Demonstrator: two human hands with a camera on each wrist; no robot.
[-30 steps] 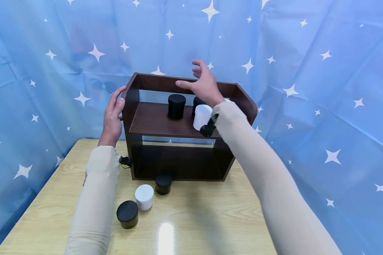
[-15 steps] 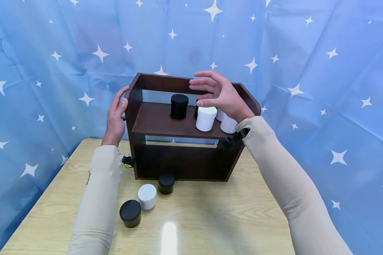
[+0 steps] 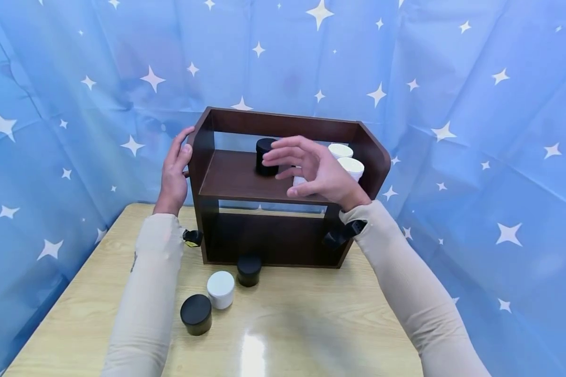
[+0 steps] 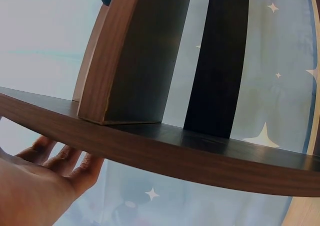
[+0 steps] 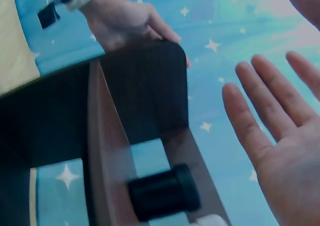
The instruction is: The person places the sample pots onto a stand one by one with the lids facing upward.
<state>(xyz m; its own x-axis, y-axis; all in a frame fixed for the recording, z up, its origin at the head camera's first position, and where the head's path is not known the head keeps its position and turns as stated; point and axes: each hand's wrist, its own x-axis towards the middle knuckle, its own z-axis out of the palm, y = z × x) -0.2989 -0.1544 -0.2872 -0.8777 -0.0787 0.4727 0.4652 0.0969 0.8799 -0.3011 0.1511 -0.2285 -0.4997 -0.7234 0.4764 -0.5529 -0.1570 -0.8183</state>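
Empty right hand [image 3: 318, 172], loosely open before white cylindrical jars [image 3: 352, 167] on the upper shelf [image 3: 231, 173].
Left hand [image 3: 173, 177], fingers relaxed, rests against the side of the dark-brown wooden shelf unit [image 3: 273, 122]; best brace it lightly and avoid nudging the jars.

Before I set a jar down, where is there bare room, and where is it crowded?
Free: the upper shelf between its left side panel and the black jar; the table right of the three jars, in front of the unit. The lower bay looks bare but dark. Crowded: the upper shelf's right end, with white jars behind the right hand.
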